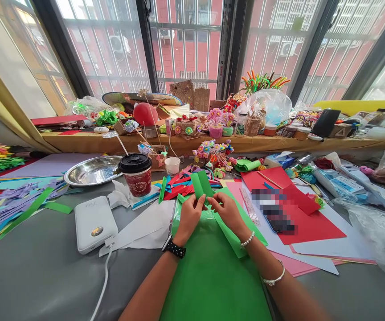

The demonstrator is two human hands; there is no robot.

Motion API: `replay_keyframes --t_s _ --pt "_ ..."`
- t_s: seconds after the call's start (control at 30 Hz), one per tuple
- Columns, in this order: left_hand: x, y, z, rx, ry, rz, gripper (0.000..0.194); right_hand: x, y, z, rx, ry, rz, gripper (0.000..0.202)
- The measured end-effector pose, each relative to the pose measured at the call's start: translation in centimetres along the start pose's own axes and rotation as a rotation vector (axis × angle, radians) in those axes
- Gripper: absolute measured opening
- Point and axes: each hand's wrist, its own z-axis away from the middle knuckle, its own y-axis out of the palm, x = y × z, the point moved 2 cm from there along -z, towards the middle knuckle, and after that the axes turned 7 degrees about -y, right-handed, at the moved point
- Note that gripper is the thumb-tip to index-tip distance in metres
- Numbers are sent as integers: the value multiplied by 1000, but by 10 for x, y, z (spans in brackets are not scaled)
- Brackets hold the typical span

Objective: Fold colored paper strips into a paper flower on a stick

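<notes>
Between my two hands is a folded piece of green paper (202, 183), standing up above my fingertips. My left hand (190, 216) pinches its lower left side between thumb and fingers. From the right, my right hand (227, 209) pinches the lower edge, its fingertips close to the left thumb. Under both hands lies a glossy green sheet (212, 276). Another loose green paper (235, 234) lies beneath my right wrist. Small folded red and blue paper strips (175, 189) lie just beyond my left hand.
Left of my hands stand a lidded paper cup (137, 178), a white power bank (95, 225) with a cable, and a metal plate (92, 171). A phone (277, 218) lies on red paper (319, 223) at the right. Craft flowers (215, 154) and jars crowd the windowsill side.
</notes>
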Motion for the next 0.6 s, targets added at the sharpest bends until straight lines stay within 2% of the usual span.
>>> replay_keyframes --t_s 0.3,0.6 --pt "0 -1 -1 55 10 66 26 1 -2 1 -19 -9 -23 27" --pt "-3 -2 0 52 -19 107 23 1 -3 0 -10 8 -66 29"
